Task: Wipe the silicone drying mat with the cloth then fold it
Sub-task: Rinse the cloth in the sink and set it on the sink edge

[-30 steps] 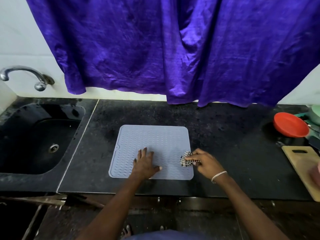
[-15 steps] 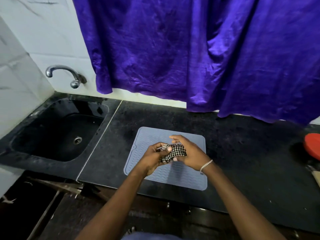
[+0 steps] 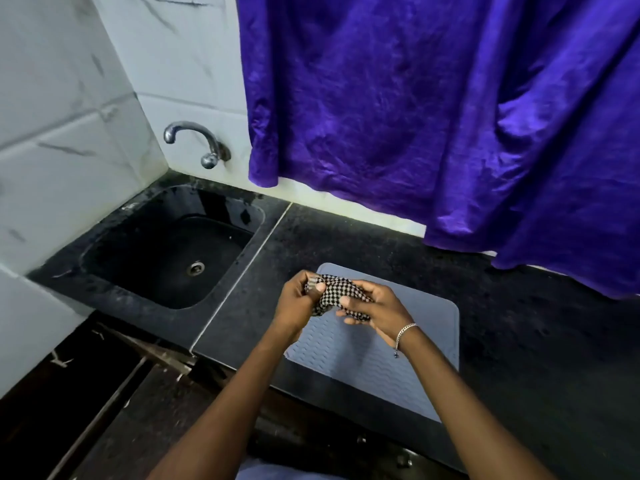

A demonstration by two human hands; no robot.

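A grey-blue ribbed silicone drying mat (image 3: 408, 344) lies flat on the black counter (image 3: 540, 341), near its front edge. Above the mat's far left corner, both hands hold a bunched black-and-white checked cloth (image 3: 337, 292). My left hand (image 3: 299, 304) grips the cloth's left end with thumb on top. My right hand (image 3: 375, 308), with a silver bracelet on its wrist, grips the right end. The cloth is lifted off the mat. My forearms hide part of the mat's near left side.
A black sink (image 3: 166, 251) with a metal tap (image 3: 194, 140) sits to the left of the mat. A purple curtain (image 3: 433, 116) hangs over the counter's back edge. White tiled walls close the left corner. Below the counter front is a dark open space.
My left hand lifted off the mat and joined the right hand on the cloth, which rose off the mat's right edge. The view swung left, hiding the red bowl and cutting board.
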